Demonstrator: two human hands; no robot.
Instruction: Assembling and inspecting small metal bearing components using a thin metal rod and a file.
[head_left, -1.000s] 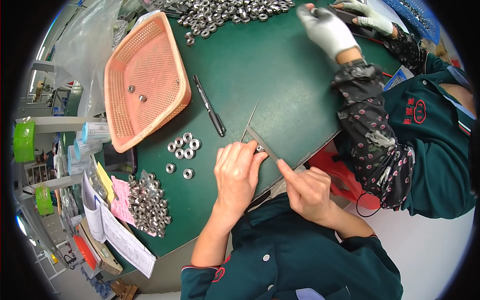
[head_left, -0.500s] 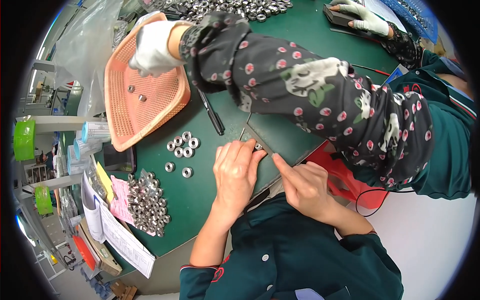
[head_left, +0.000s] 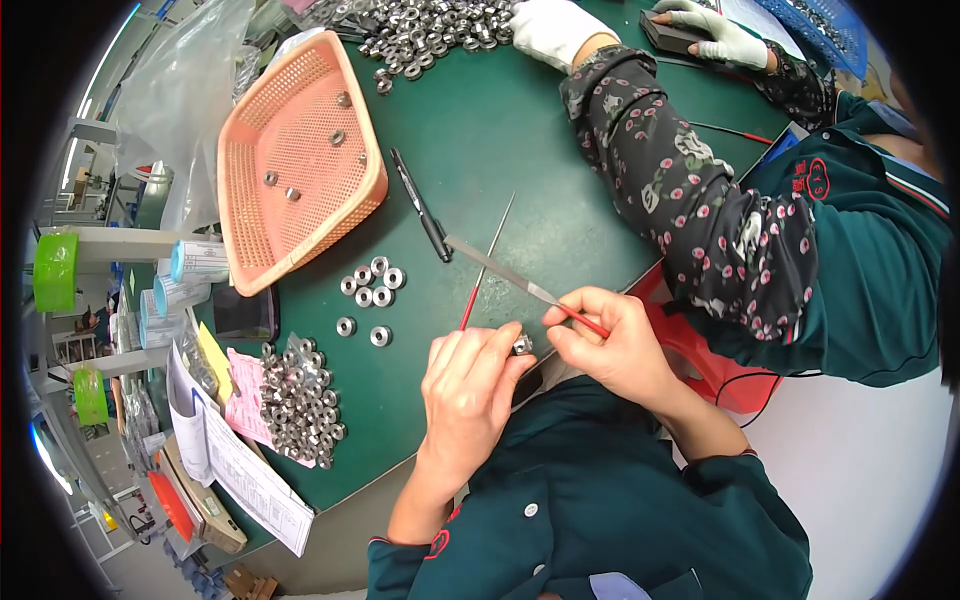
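My left hand (head_left: pixel 465 385) is closed, pinching a small metal ring (head_left: pixel 522 344) between thumb and fingertips near the table's front edge. My right hand (head_left: pixel 620 350) grips the red handle of a flat file (head_left: pixel 510 277), its grey blade slanting up to the left over the table. The blade is apart from the ring. A thin red-handled file (head_left: pixel 487 262) lies beyond my left hand, passing under the flat file's blade. Several loose metal rings (head_left: pixel 380 296) sit on the green table to the left, beside a black marker (head_left: pixel 420 205).
A pink plastic basket (head_left: pixel 300 235) with several rings stands at the far left. Ring piles lie on pink paper (head_left: pixel 245 395) at near left and at the back (head_left: pixel 430 35). At right, a co-worker's white-gloved hands (head_left: pixel 560 32) and patterned sleeve (head_left: pixel 690 170) reach over the table.
My right hand has lifted the file off the ring and turned it, its tip now up-left. The co-worker's near glove has moved from the basket to the back pile; more rings show in the basket.
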